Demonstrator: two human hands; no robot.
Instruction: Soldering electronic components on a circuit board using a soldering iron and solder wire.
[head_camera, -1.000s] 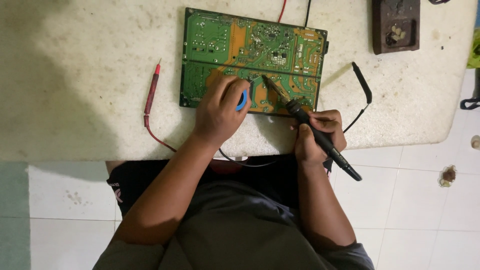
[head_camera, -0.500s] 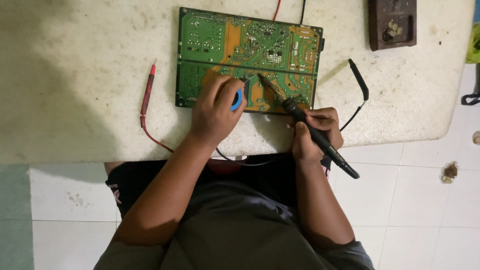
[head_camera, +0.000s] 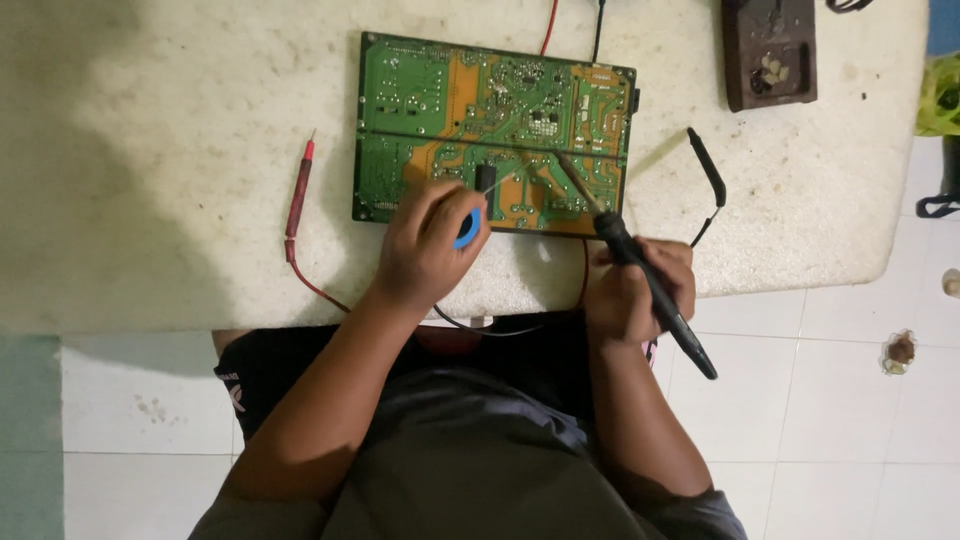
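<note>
- On the pale, mottled table (head_camera: 150, 150) right in front of you, the green circuit board (head_camera: 492, 132) is lying flat with its solder side up, so the joints are facing you.
- Your left hand (head_camera: 428, 245) is curling around a small blue solder spool (head_camera: 468, 228), and a thin strand of solder is feeding out from it toward the middle of the board, which seems to be why the hand is resting at the board's near edge.
- Your right hand (head_camera: 638, 290) is gripping the black soldering iron (head_camera: 640, 268) like a pen, tilting it so the tip is reaching the board close to where the strand is pointing; the handle's tail is hanging past the table edge.
- A red test probe (head_camera: 298, 195) is lying on the table left of the board, its red lead curving back toward you, well apart from your left hand.
- A black test probe (head_camera: 706, 165) is lying right of the board, near the iron but not touching it.
- A dark brown tray (head_camera: 768, 52) is sitting at the far right, out of the way.
- Red and black wires are leaving the board's far edge; nothing is blocking the iron's tip.
</note>
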